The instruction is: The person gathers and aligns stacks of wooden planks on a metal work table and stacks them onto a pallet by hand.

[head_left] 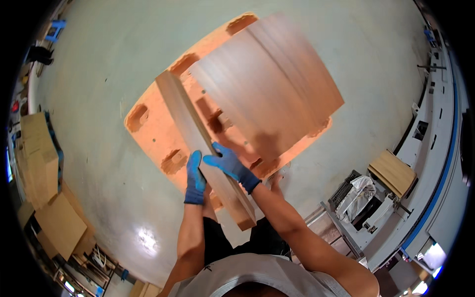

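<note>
A long, narrow wooden plank (189, 121) slants from the far left towards my body, its near end close above my lap. My left hand (196, 179), in a blue work glove, presses on the plank's left side with the thumb up. From the right side my right hand (231, 166), gloved the same way, grips it with the thumb laid across the top; some of its fingers are hidden. Beneath the plank is an orange plastic pallet (148, 141) with oval cut-outs. A stack of wide wooden panels (267, 81), slightly blurred, covers the pallet's right part.
Along the right runs a long grey machine (435, 163) with a blue strip. Small boards (392, 172) and a crumpled plastic bag (357, 198) lie by it. Cardboard boxes (38, 161) and flat brown sheets (60, 225) stand at the left on the grey floor (109, 99).
</note>
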`<action>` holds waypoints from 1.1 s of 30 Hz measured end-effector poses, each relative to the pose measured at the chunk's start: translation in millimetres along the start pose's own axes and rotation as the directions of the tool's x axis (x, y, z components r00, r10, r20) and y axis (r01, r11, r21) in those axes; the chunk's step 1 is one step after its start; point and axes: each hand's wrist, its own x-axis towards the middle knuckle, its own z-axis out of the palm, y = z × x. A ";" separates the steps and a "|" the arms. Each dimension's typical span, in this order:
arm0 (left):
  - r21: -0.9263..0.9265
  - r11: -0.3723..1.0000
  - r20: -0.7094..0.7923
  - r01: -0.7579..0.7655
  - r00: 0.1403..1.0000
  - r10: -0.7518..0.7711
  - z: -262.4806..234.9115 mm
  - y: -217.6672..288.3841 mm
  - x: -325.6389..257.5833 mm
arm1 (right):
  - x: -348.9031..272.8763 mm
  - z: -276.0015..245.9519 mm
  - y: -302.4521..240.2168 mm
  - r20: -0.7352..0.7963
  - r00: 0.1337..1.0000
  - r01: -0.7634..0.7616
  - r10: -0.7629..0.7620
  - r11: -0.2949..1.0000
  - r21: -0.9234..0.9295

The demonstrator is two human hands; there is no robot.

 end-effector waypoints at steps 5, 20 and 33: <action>0.081 0.992 0.028 -0.098 0.995 0.096 57.9 -62.5 -28.8 | -54.0 -73.2 -16.1 0.016 0.997 0.080 -0.081 0.994 0.074; 0.219 0.961 0.315 -0.167 0.944 0.092 346.0 -196.6 -17.9 | -175.7 -321.5 -201.8 -0.103 0.995 -0.014 0.020 0.998 0.061; 0.167 0.939 0.120 -0.301 0.951 0.284 491.5 -279.0 174.6 | -13.8 -542.2 -226.0 0.019 0.998 -0.057 0.056 0.998 0.032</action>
